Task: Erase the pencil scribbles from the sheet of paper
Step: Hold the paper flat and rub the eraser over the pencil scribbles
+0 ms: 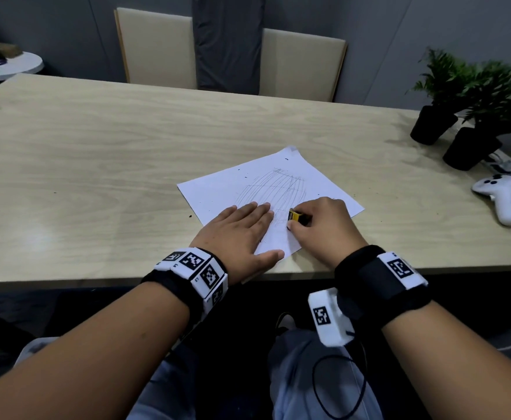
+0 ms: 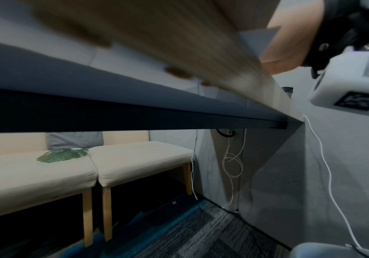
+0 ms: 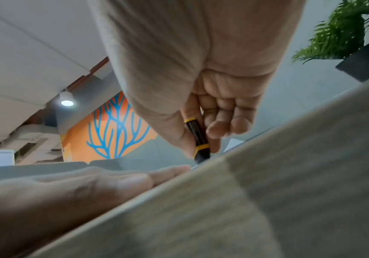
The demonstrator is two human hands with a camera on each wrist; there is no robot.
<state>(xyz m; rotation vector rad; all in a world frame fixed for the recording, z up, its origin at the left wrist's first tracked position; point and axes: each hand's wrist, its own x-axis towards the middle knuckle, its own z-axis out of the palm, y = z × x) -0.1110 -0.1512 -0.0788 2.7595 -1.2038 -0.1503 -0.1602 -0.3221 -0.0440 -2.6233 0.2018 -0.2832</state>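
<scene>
Pinching eraser (on scribbles): right hand fingers | left hand flat, pressing paper

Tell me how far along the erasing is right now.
Early stage. Done: the left hand lies flat on the sheet of paper, pinning it, and a few dark crumbs lie on and around it. In hand: the right hand pinches the black-and-yellow eraser at the near edge of the pencil scribbles. Left: most of the scribbles still show.
</scene>
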